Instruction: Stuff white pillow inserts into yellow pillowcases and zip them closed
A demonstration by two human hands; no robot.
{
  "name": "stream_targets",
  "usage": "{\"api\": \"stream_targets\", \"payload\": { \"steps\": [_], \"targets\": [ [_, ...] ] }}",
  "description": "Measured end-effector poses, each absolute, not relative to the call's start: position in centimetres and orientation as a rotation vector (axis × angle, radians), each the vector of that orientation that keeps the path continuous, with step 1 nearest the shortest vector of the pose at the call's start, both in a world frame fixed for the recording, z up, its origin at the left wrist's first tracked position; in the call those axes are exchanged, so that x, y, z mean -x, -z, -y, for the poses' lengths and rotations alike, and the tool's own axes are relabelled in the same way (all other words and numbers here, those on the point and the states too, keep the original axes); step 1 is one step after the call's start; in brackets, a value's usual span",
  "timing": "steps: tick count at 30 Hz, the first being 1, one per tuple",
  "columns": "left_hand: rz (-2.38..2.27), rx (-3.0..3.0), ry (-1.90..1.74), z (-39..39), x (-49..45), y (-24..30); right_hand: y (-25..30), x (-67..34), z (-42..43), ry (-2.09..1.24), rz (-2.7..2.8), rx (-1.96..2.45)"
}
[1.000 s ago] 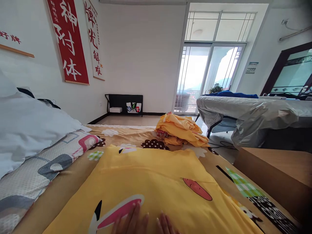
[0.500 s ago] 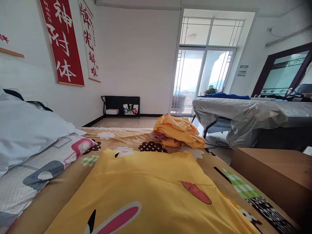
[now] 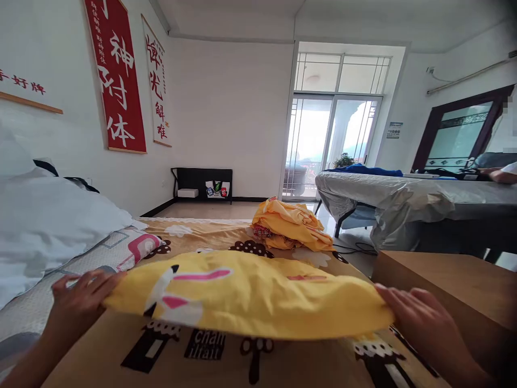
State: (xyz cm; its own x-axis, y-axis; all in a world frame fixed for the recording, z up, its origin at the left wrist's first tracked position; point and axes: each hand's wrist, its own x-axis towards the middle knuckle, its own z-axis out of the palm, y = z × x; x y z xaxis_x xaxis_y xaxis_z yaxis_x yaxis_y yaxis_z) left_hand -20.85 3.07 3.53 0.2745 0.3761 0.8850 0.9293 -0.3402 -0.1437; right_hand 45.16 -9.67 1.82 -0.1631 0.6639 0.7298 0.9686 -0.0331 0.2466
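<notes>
A yellow pillowcase [image 3: 250, 296] with a rabbit and carrot print is lifted off the patterned bed sheet [image 3: 202, 350] and stretched between my hands. My left hand [image 3: 81, 302] grips its left end with the fingers closed round the cloth. My right hand [image 3: 420, 320] grips its right end in the same way. The cloth sags a little in the middle and hangs just above the sheet.
A crumpled pile of yellow cloth [image 3: 291, 223] lies at the far end of the bed. A white pillow [image 3: 52, 221] and a patterned pillow [image 3: 121, 250] lie at the left. A wooden cabinet [image 3: 452, 285] stands right. A plastic-covered table [image 3: 407, 196] stands beyond, another person's arm [image 3: 503, 173] on it.
The pillowcase lay flat on the bed, with my hands first pressed on it, then out of view. Now both hands hold its ends and it is raised and stretched across.
</notes>
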Motion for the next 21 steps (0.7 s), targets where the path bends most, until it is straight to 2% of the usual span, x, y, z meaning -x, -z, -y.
{"api": "stream_targets", "payload": {
  "steps": [2,5,9,14,21],
  "targets": [
    [1.24,1.723,0.799,-5.3,20.5,-10.3,-9.6,-45.4,7.2,1.206,1.842,1.784],
    [1.335,1.58,0.75,-6.8,18.8,-20.1,-19.9,-44.9,4.5,1.296,1.639,2.055],
    [1.473,1.462,0.807,-6.6,16.9,-27.7,-27.1,-44.1,2.5,1.226,1.557,2.271],
    [1.552,1.606,0.644,-6.3,16.0,-27.7,-27.1,-43.9,-0.6,0.994,1.562,2.286],
    [2.038,1.872,0.424,-10.6,13.8,-19.4,-19.0,-42.1,-5.5,0.644,1.735,2.253]
  ]
}}
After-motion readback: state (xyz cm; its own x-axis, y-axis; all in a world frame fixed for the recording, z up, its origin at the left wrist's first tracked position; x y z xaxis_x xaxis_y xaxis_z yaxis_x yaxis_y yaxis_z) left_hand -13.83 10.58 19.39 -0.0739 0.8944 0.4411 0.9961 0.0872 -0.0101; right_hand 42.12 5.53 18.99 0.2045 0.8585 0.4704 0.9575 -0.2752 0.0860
